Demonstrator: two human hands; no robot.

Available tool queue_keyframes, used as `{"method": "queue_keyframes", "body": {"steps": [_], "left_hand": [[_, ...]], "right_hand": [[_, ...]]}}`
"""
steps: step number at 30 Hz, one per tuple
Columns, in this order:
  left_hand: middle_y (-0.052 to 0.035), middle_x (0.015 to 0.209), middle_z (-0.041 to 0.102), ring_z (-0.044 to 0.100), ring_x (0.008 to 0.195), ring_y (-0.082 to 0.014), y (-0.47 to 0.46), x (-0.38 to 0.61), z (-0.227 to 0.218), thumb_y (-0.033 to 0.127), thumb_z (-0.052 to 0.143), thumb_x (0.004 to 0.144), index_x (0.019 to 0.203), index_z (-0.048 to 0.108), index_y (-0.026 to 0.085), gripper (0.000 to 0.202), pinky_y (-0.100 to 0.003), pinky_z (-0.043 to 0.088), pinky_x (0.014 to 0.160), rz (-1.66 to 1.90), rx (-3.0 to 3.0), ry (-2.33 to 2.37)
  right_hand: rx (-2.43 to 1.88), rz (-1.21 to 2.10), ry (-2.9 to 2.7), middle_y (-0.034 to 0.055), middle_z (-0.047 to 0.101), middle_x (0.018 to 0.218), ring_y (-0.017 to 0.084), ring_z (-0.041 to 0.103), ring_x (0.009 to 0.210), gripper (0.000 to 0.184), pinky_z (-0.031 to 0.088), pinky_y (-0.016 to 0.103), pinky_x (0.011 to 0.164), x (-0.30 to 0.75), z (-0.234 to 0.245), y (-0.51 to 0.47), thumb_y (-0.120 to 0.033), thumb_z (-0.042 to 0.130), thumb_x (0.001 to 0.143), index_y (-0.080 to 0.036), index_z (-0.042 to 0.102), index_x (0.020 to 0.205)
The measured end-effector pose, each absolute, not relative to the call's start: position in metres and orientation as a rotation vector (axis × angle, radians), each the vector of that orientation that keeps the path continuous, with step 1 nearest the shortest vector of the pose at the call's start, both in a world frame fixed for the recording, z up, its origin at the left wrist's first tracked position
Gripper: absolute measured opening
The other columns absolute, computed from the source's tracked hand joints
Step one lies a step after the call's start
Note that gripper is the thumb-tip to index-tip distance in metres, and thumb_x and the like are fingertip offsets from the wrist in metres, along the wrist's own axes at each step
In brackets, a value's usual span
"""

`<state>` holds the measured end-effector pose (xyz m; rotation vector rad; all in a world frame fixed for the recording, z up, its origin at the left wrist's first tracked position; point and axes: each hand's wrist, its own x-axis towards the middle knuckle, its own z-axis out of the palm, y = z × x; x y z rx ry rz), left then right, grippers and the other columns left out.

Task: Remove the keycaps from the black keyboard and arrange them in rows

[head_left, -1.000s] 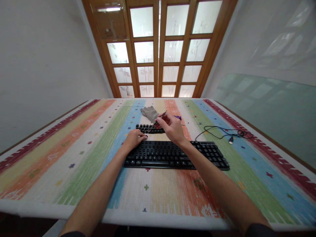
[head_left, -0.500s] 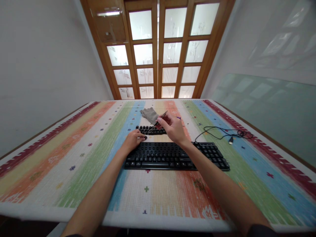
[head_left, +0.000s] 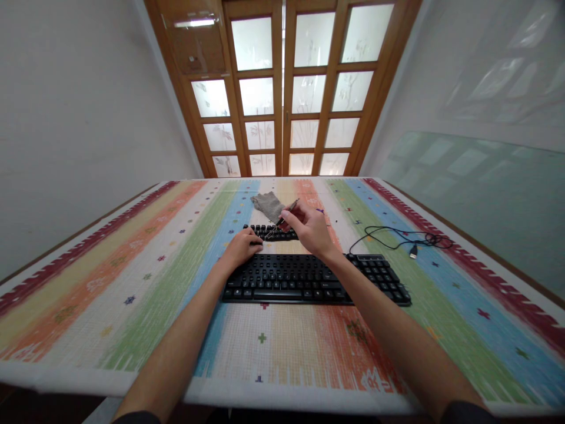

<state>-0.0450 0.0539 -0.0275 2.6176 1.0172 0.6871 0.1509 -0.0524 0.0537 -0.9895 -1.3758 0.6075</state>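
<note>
A black keyboard [head_left: 309,280] lies across the striped tablecloth. Just behind it sits a row of loose black keycaps [head_left: 270,232]. My left hand [head_left: 242,248] rests at the keyboard's far left corner, fingers curled and reaching to the keycaps; what it holds, if anything, is hidden. My right hand [head_left: 310,228] hovers above the keyboard's back edge, closed in a pinch on a thin dark tool [head_left: 282,220] whose tip points down at the keycaps.
A grey cloth [head_left: 267,204] lies behind the keycaps. The keyboard's black cable with its USB plug [head_left: 412,250] is coiled to the right. A small purple item [head_left: 319,211] peeks out past my right hand. Wooden glazed doors [head_left: 282,88] stand beyond the table.
My left hand has slid a little forward towards the keycaps. My right hand and its tool have stayed nearly still.
</note>
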Motion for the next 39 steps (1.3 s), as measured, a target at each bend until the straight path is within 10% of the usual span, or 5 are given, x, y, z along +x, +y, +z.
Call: {"method": "queue_keyframes", "body": {"steps": [39], "left_hand": [[-0.0036,0.092,0.056,0.056,0.090,-0.0195,0.0596,-0.0373,-0.0329,0.019,0.074,0.076,0.113,0.072,0.021,0.037,-0.034,0.047,0.090,0.737,2.600,1.103]], "right_hand": [[-1.029,0.591,-1.475,0.0028,0.067,0.072,0.018,0.065,0.063,0.037,0.056,0.033,0.061,0.1519,0.0539,-0.0520,-0.057,0.065,0.081,-0.020,0.061,0.083]]}}
